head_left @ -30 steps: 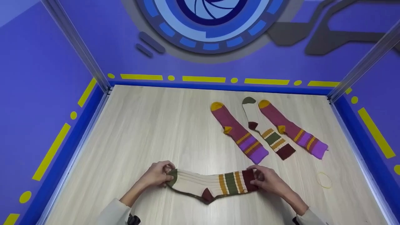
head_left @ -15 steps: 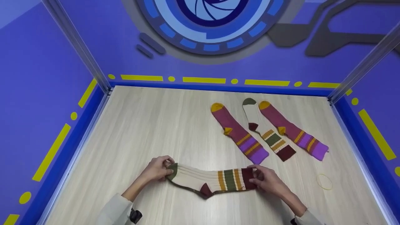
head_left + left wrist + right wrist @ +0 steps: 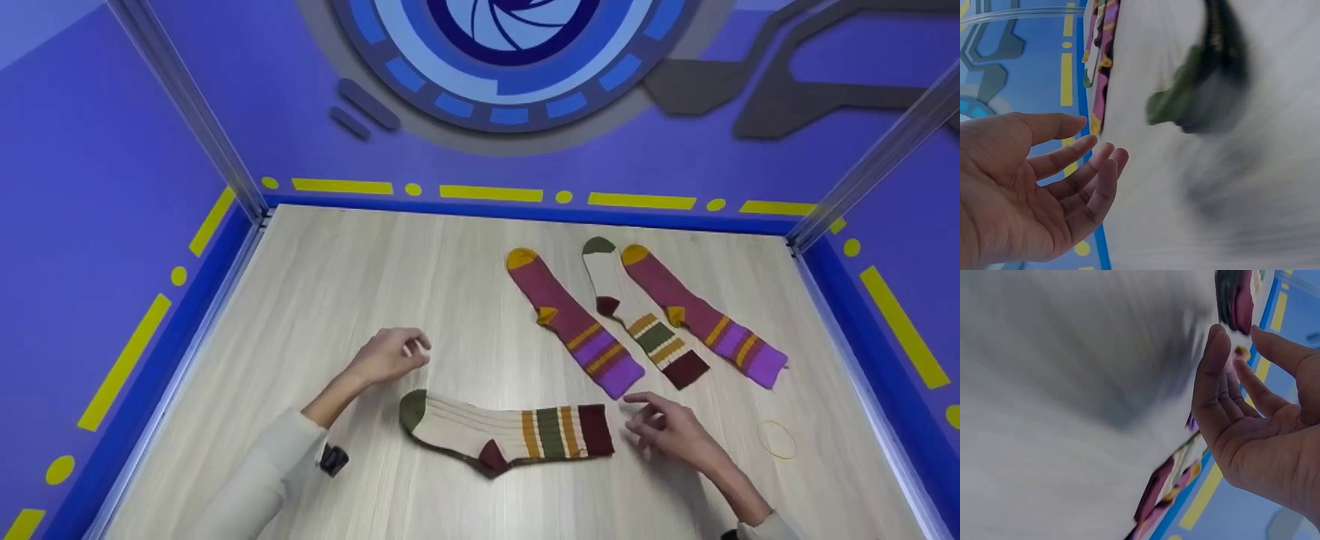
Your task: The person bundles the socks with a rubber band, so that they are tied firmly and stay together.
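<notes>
A cream sock [image 3: 472, 427] with a green toe, dark red heel and striped leg lies flat across the front of the table, toe to the left. Above and left of its toe, my left hand [image 3: 390, 354] hovers with loosely bent fingers, holding nothing. My right hand [image 3: 675, 431] is just off the dark red cuff, its fingers relaxed and apart from the fabric. In the left wrist view the green toe [image 3: 1176, 95] shows beyond the left hand [image 3: 1044, 185]. The right wrist view has the cuff [image 3: 1238, 304] past the fingertips of the right hand [image 3: 1258, 416].
Farther back on the right, a matching cream sock [image 3: 637, 307] lies between two maroon-and-purple socks, one on the left [image 3: 574, 322] and one on the right [image 3: 705, 315]. A thin yellow rubber band [image 3: 776, 439] lies at the right. Blue walls [image 3: 465, 169] border the table.
Both hands have let go of the cream sock. The left hand has moved up and away from the toe; the right has shifted right of the cuff. The sock had slid slightly back before.
</notes>
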Demonstrator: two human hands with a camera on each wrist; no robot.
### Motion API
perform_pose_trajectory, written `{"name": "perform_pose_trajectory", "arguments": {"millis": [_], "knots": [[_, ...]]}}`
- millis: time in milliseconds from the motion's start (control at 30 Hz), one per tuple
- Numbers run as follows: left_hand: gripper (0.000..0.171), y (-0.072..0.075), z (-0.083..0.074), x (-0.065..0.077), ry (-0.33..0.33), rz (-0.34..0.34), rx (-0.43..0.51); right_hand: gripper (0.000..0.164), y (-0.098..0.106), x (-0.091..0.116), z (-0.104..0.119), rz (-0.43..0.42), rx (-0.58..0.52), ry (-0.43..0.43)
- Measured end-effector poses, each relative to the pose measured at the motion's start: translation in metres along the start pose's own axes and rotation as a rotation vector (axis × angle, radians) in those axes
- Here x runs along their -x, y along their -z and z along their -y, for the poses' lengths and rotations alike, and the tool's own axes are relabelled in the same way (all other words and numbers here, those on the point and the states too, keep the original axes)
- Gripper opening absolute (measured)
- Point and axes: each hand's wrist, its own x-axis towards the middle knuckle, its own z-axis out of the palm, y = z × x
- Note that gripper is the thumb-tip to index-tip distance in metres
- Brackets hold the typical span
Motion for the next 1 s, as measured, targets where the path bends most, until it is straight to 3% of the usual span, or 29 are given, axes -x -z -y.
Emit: {"name": "perform_pose_trajectory", "arguments": {"millis": [100,233,400,500,700,833,1000], "knots": [[0.022,0.007,-0.01,-0.024,-0.075,0.032,0.0,0.043,0.012,0.002,-0.003,-0.04,0.011,-0.027],[0.023,0.013,-0.028,-0.063,-0.122,0.104,0.064,0.041,0.027,0.005,-0.007,-0.108,0.032,-0.075],[0.023,0.001,-0.061,-0.124,-0.12,0.152,0.15,0.038,0.047,0.008,-0.016,-0.226,0.064,-0.181],[0.025,-0.018,-0.08,-0.16,-0.146,0.138,0.142,0.041,0.055,0.01,-0.022,-0.279,0.069,-0.239],[0.029,-0.079,-0.117,-0.23,-0.214,0.053,-0.043,0.048,0.071,0.008,-0.037,-0.379,0.061,-0.332],[0.037,-0.118,-0.137,-0.256,-0.202,0.05,-0.116,0.051,0.071,0.003,-0.045,-0.391,0.025,-0.359],[0.039,-0.152,-0.154,-0.274,-0.217,0.062,-0.326,0.053,0.071,-0.001,-0.05,-0.388,0.034,-0.389]]}}
